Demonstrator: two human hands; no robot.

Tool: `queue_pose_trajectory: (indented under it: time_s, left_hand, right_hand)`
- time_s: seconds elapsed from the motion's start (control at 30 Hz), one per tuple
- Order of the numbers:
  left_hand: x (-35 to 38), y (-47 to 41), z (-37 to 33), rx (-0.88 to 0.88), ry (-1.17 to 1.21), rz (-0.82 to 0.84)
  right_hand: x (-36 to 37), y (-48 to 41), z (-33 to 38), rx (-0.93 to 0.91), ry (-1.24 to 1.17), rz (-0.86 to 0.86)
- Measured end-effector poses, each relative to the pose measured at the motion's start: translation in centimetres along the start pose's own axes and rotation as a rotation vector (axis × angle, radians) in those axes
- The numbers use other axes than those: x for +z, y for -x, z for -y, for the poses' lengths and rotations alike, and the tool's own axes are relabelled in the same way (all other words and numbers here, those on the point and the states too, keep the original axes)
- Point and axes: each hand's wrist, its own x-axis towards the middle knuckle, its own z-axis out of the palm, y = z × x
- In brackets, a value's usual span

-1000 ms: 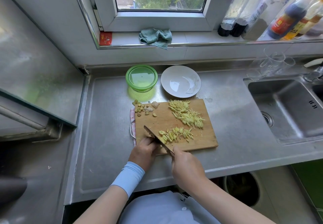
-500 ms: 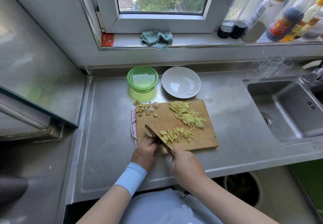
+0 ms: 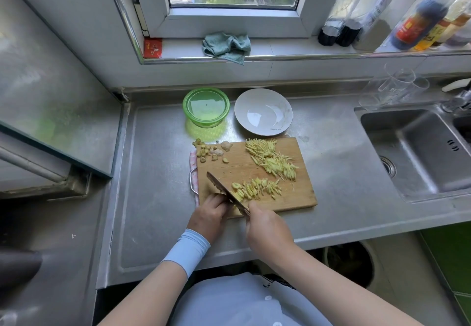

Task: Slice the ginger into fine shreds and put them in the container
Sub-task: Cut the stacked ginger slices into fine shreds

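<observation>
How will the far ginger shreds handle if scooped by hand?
Probably loose and light: the ginger shreds lie as separate thin sticks, so a pinch may shed some. Fresh-cut, they likely cling damply to skin and the cutting board.

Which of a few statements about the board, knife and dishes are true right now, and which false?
The right hand grips the dark-bladed knife over the rectangular wooden cutting board. True.
The round green plastic container holds the pale yellow ginger shreds. False: none show in the green container; they lie in two piles on the board.
The round white plate sits left of the green container. False: it sits to its right.
A crumpled teal cloth lies on the windowsill. True.
</observation>
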Motion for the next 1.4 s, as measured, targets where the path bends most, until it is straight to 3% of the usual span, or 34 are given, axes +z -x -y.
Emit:
queue_pose_trajectory:
  time_s: [1.4]
  left_hand:
    - [0.0,0.2,0.2,-0.022,0.035,0.033]
  right_hand:
    - [0.7,-0.6,1.6,0.036,0.002,0.004]
